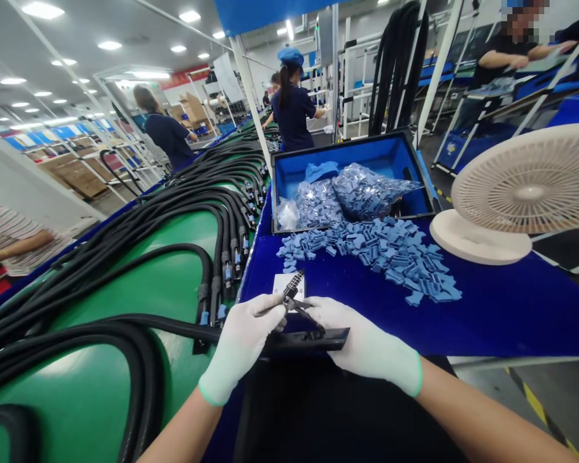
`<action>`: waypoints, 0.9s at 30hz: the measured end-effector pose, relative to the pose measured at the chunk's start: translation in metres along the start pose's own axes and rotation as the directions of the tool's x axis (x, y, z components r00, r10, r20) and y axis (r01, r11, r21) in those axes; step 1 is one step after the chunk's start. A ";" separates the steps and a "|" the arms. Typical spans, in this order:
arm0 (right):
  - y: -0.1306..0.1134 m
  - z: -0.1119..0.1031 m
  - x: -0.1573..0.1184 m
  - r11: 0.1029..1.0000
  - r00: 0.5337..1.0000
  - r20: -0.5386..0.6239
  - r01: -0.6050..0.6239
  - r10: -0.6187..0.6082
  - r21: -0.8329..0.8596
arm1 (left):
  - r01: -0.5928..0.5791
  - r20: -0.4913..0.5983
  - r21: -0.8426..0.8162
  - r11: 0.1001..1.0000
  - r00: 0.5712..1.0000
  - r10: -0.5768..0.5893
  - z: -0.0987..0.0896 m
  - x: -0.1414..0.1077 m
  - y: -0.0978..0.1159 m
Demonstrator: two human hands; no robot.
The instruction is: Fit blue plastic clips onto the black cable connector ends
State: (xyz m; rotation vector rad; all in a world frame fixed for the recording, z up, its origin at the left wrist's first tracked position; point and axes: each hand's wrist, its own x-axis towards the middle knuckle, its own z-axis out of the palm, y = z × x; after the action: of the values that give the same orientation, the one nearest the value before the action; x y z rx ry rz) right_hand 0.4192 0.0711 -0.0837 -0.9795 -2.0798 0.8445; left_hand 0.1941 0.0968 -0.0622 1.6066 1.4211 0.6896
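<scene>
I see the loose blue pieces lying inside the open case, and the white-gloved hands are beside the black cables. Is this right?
No: the head view shows the loose blue pieces on the blue table, in front of the case, not inside it. The white-gloved left hand and right hand are beside the black cables, as you said.

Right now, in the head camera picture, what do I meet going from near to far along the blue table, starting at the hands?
left gloved hand and right gloved hand → white card → loose blue pieces → open blue case → co-worker in a blue cap
</scene>
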 end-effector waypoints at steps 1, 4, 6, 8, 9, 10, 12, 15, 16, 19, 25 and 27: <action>0.003 0.002 -0.002 1.000 1.000 0.001 0.000 0.000 -0.008 | -0.004 -0.001 0.020 1.000 1.000 0.004 0.000 -0.001 0.001; 0.014 0.009 -0.008 0.999 0.999 -0.018 -0.031 0.031 -0.039 | 0.002 0.029 0.024 1.000 1.000 -0.003 -0.001 0.000 0.005; 0.021 0.014 -0.011 0.997 0.998 -0.037 -0.050 0.048 -0.051 | -0.046 0.076 0.010 0.999 0.996 0.045 -0.003 0.006 0.009; 0.024 0.017 -0.012 0.997 0.997 -0.046 -0.059 0.057 -0.042 | -0.144 0.149 0.005 0.990 0.979 0.142 -0.005 0.017 0.014; 0.024 0.018 -0.013 0.996 0.996 -0.052 -0.076 0.074 -0.035 | -0.185 0.182 0.001 0.983 0.966 0.182 -0.005 0.023 0.017; 0.023 0.017 -0.013 0.994 0.992 -0.064 -0.108 0.107 -0.026 | -0.208 0.208 -0.007 0.978 0.956 0.205 -0.005 0.029 0.019; 0.020 0.013 -0.012 0.979 0.973 -0.104 -0.205 0.205 0.009 | -0.208 0.218 -0.022 0.978 0.954 0.207 -0.002 0.038 0.023; 0.016 0.006 -0.012 0.940 0.932 -0.125 -0.336 0.340 0.054 | -0.197 0.174 0.055 0.979 0.967 0.185 0.006 0.043 0.031; 0.017 0.005 -0.012 0.933 0.926 -0.108 -0.358 0.361 0.041 | -0.200 0.159 0.109 0.974 0.970 0.181 0.007 0.044 0.032; 0.028 0.008 -0.006 0.933 0.941 -0.048 -0.339 0.336 -0.121 | -0.191 0.112 0.264 0.945 0.980 0.166 0.009 0.048 0.030; 0.055 0.018 0.009 0.891 0.965 -0.058 -0.259 0.256 -0.373 | -0.249 0.009 0.280 0.927 0.966 0.257 0.012 0.071 0.004; 0.052 0.018 0.005 0.879 0.971 -0.061 -0.237 0.233 -0.414 | -0.301 -0.046 0.252 0.920 0.946 0.322 0.017 0.074 0.000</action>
State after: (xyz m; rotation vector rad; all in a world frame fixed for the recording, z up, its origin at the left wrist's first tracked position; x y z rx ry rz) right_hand 0.4228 0.0971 -0.1326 -1.4873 -2.2111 0.5068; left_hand 0.2229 0.1650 -0.0804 2.0474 1.3649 0.8002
